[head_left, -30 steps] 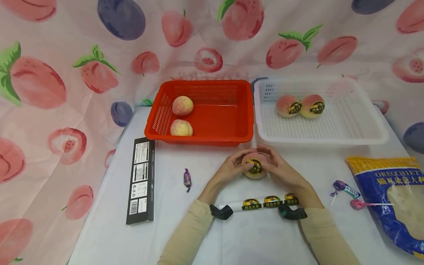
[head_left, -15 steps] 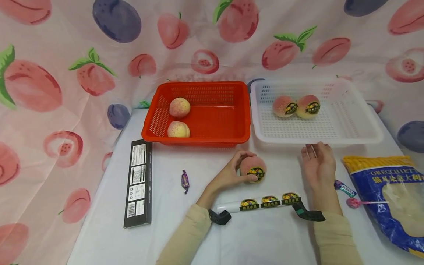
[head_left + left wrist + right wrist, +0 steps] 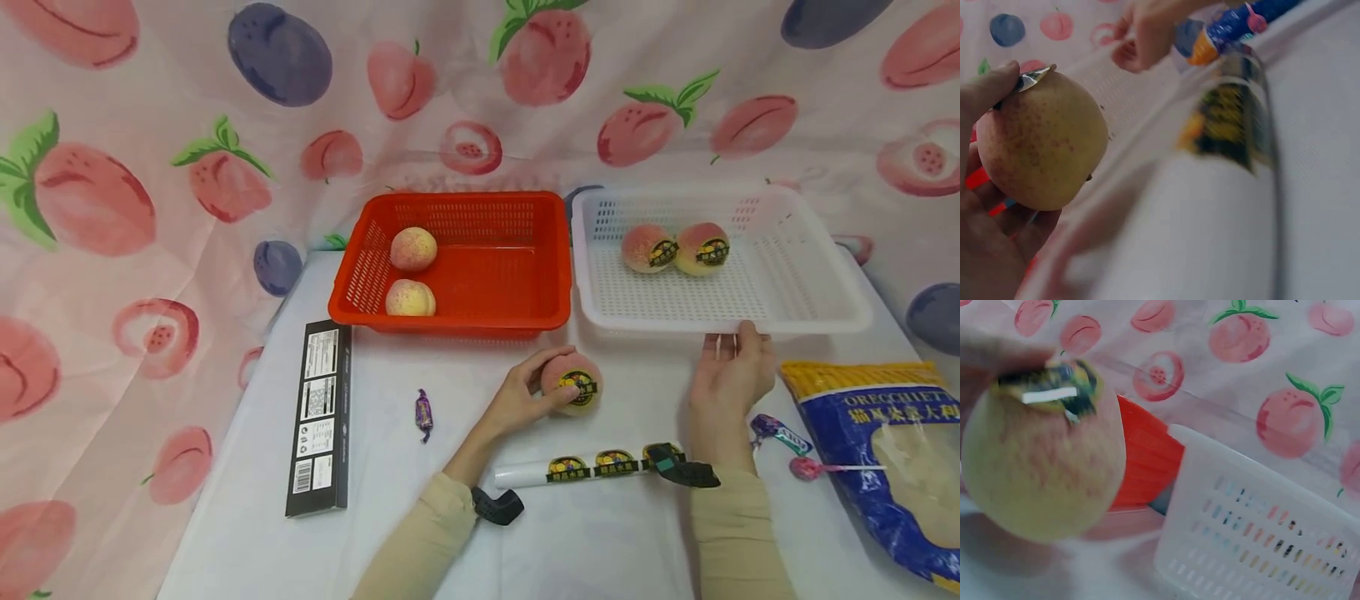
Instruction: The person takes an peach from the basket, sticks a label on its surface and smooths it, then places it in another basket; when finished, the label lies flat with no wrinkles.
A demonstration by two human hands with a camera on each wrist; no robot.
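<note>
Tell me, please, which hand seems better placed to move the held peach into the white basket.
Probably the left hand: it grips the stickered peach near the front of the white basket. The right hand holds no peach and seems busy pinching that basket's near rim.

pink-to-yellow peach [image 3: 572,363] w/ blk + gold sticker [image 3: 587,387], red basket [image 3: 495,287], white basket [image 3: 776,292], beige sleeves [image 3: 420,542], blk box [image 3: 342,417] w/ white labels [image 3: 318,397], purple candy [image 3: 423,414], blue + yellow bag [image 3: 847,467], pale pink backdrop [image 3: 465,67] w/ red & dk blue fruit print [image 3: 280,54]
</note>
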